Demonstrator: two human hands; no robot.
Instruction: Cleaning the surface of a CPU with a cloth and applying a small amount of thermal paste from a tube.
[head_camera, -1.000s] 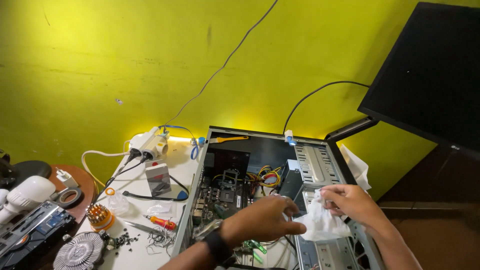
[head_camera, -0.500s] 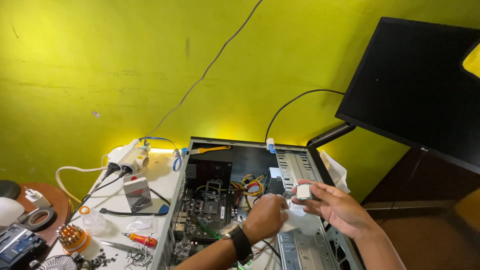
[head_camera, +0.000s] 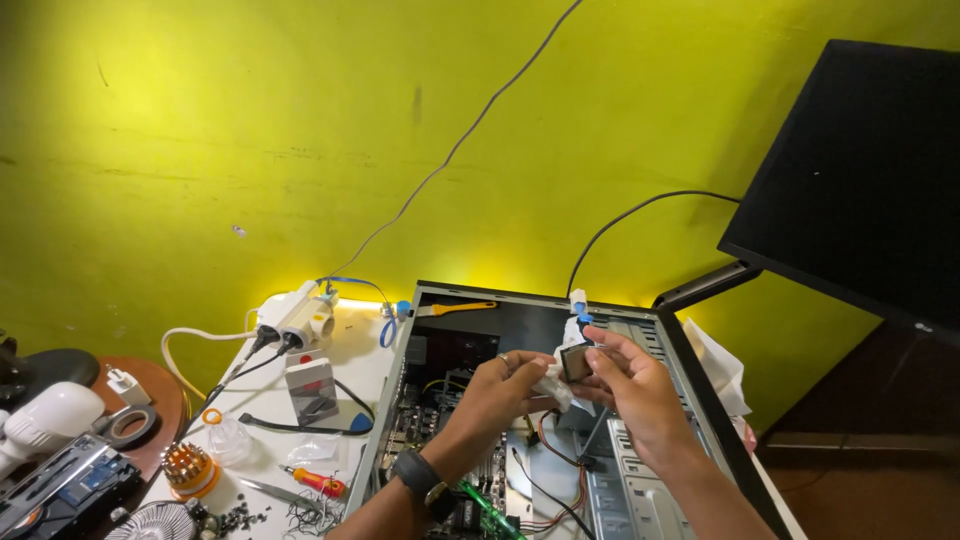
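Wiping is going on above the open black metal computer case (head_camera: 690, 400): the right hand (head_camera: 640, 395) is pinching a small square silver processor chip (head_camera: 576, 362) while the left hand (head_camera: 500, 395) is pressing crumpled white tissue (head_camera: 553, 383) against its near left edge, a step calling for light, steady rubbing

Black monitor (head_camera: 860, 170), white power strip (head_camera: 295, 318), orange-handled screwdriver (head_camera: 318, 482) on table

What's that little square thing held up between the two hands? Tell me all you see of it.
The chip is a small, flat square with a dull grey, metal-looking face and a lighter rim. It is held up, tilted, above the open computer case. The right hand pinches its edges, and the left hand presses a crumpled white tissue against its side.
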